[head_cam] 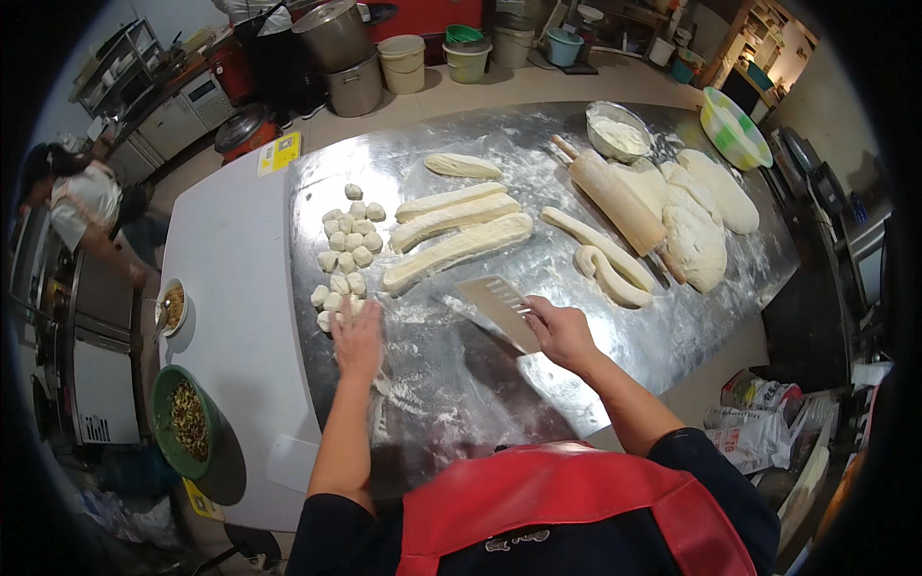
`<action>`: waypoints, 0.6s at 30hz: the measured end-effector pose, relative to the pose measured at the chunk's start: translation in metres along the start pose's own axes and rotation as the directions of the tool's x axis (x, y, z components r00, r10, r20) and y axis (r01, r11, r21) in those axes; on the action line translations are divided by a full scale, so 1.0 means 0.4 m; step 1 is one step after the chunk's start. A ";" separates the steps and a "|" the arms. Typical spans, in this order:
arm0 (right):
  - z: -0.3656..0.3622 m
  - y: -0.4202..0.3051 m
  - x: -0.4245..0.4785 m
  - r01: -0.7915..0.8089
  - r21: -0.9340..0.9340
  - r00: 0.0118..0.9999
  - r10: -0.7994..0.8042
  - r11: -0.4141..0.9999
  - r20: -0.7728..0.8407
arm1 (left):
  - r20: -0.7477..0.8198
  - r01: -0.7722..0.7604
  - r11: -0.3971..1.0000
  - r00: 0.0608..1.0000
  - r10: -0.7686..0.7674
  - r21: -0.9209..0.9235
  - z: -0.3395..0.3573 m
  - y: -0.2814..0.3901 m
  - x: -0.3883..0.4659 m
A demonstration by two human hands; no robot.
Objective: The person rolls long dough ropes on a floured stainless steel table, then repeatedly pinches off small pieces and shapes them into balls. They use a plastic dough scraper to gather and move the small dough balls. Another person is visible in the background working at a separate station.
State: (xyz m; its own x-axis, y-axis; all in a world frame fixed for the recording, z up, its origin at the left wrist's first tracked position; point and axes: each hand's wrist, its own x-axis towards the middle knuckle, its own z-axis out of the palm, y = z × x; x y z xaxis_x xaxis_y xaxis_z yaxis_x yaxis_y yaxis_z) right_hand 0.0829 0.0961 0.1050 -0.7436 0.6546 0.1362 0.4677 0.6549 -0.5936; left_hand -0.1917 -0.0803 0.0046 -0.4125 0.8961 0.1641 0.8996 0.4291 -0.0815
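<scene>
My left hand (358, 340), slightly blurred, lies with its fingers over the near end of a cluster of small cut dough pieces (346, 242), hiding some of them. My right hand (565, 333) grips a slotted metal dough scraper (497, 306), its wide blade tilted over the floured steel worktop (461, 374). Beyond the blade, several long dough strips (458, 248) lie side by side, with a shorter dough piece (462, 165) behind them. Right of these rest a thin dough rope (598, 245) and a folded dough rope (609, 277).
A wooden rolling pin (618, 201) leans against large dough slabs (695, 237). Behind stand a metal bowl of flour (619, 133) and a green-and-white basin (735, 129). On the white side table (238, 288) are a green bowl of chopped filling (162, 432) and a small bowl (186, 317). A co-worker (86, 201) bends at left.
</scene>
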 end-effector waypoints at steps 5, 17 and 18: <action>0.035 -0.057 -0.050 0.297 -0.065 0.922 -0.268 0.953 0.281 | -0.136 0.032 0.970 0.988 -0.067 -0.243 -0.079 -0.016 -0.041; 0.111 -0.041 -0.103 0.502 -0.290 0.853 -0.414 0.814 0.317 | 0.070 0.039 0.939 0.997 -0.016 -0.341 -0.054 0.195 -0.280; 0.088 -0.012 -0.086 0.431 -0.303 0.892 -0.349 0.850 0.288 | 0.038 -0.014 0.926 0.999 0.030 -0.377 -0.043 0.213 -0.242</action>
State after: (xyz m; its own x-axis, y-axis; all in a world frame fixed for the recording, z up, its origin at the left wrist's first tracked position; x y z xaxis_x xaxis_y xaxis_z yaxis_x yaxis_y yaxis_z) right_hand 0.0894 0.0573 0.0752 -0.9641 0.2461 0.1000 0.2220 0.9530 -0.2060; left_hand -0.0728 -0.1325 -0.0015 -0.3901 0.9123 0.1245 0.8930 0.3419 0.2927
